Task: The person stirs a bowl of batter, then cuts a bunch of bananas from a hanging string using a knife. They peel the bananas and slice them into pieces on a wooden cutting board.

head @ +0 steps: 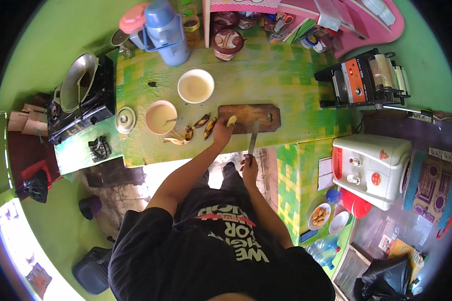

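My left hand (222,131) is at the left end of a worn wooden cutting board (242,111). Its fingers hold a peeled piece of banana (231,120) above the board. In my right hand (249,171), at the table's front edge, is a knife (253,138) with a dark handle; its blade reaches over the board. Blackened banana peels (188,133) lie left of my left hand. Beyond them, a pale pink bowl (148,120) holds a cream-coloured mixture and a metal spoon (174,119). A white bowl (180,92) with a similar pale liquid stands further back.
A metal lid (125,120) lies near the table's left side. Beside the table, a wok (79,82) sits on a gas stove (86,116). A blue thermos jug (169,37) and a lidded tub (228,44) stand at the back. A cup-sealing machine (354,81) is at right.
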